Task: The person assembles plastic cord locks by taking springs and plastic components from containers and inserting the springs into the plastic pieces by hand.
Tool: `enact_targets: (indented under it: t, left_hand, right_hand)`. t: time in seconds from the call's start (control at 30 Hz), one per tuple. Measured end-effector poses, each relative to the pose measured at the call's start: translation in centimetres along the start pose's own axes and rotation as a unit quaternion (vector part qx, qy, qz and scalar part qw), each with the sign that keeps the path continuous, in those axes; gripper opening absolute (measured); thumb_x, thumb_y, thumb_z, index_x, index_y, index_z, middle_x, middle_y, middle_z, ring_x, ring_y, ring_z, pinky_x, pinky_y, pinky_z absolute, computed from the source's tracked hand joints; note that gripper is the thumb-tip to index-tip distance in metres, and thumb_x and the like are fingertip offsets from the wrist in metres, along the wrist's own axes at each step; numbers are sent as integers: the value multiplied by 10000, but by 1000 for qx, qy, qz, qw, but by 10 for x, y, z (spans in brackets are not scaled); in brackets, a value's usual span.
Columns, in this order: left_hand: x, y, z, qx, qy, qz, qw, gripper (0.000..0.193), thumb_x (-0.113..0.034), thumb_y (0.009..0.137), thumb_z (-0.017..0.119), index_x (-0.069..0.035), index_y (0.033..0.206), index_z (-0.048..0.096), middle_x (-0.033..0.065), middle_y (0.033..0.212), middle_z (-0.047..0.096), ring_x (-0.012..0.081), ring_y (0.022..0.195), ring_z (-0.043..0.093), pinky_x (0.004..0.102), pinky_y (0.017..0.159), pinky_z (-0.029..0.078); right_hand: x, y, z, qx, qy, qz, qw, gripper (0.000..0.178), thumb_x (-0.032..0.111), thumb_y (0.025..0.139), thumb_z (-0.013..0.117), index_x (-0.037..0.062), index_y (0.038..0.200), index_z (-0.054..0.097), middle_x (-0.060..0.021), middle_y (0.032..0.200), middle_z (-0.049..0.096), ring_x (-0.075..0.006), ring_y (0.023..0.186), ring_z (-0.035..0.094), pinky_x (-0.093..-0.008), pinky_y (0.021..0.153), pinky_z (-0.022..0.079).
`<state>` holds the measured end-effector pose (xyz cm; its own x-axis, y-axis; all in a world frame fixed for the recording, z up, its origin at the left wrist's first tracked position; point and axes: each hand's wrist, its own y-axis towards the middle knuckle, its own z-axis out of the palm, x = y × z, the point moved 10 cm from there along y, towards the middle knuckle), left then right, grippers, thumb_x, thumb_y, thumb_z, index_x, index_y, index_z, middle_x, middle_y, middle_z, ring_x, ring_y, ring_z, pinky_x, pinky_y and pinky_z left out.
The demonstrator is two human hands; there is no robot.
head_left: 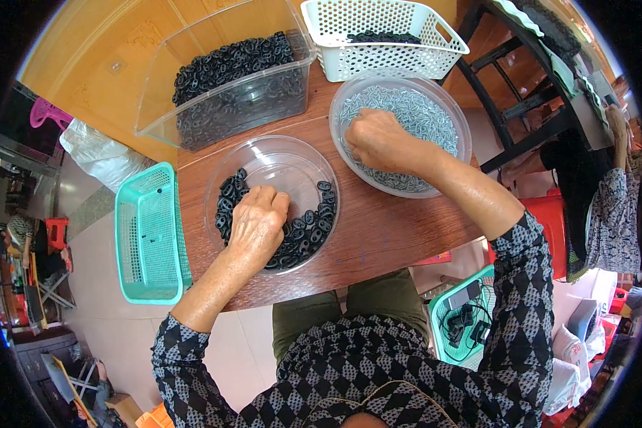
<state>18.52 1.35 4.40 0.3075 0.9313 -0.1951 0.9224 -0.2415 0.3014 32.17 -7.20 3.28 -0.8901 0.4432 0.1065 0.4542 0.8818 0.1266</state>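
Observation:
My left hand (258, 222) is curled, knuckles up, over a round clear tub (282, 167). Small black oval pieces with holes (308, 232) lie around the tub's near and side edges, and the fingers reach down among them. My right hand (378, 137) is bent into a closed grip at the left side of a second clear round tub (464, 135). That tub is full of small silver screw-like metal pieces (406, 107). Both sets of fingertips are hidden under the hands, so what they pinch cannot be made out.
Behind the tubs, a clear box (239, 110) and a white perforated basket (378, 57) hold more black pieces. A green basket (150, 235) stands left of the wooden table (378, 235). Another green basket (439, 335) with cables is low right. At far right sits another person (613, 214).

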Motion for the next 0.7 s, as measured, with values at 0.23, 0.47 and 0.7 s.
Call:
enact_targets:
  t: [0.23, 0.47, 0.7]
  left_hand:
    - [4, -2, 7, 22, 14, -8, 1000, 211, 3, 663, 670, -15, 857, 589, 125, 784, 529, 306, 768, 550, 401, 655, 470]
    - [5, -1, 8, 21, 18, -16, 999, 221, -8, 662, 679, -23, 865, 592, 122, 775, 524, 306, 774, 555, 401, 655, 470]
    - [5, 0, 4, 13, -3, -23, 1000, 214, -4, 663, 681, -16, 856, 591, 127, 760, 522, 311, 780, 563, 411, 656, 467]
  right_hand:
    - [-16, -4, -5, -27, 19, 13, 999, 96, 38, 721, 604, 8, 639, 564, -155, 718, 603, -341, 804, 567, -450, 658, 458]
    - [-14, -4, -11, -33, 58, 24, 997, 68, 47, 702, 635, 28, 666, 581, -137, 737, 604, -341, 794, 563, -429, 683, 456]
    - [-28, -1, -24, -120, 63, 43, 990, 49, 60, 699, 652, 32, 692, 613, -130, 728, 605, -323, 774, 567, -432, 684, 453]
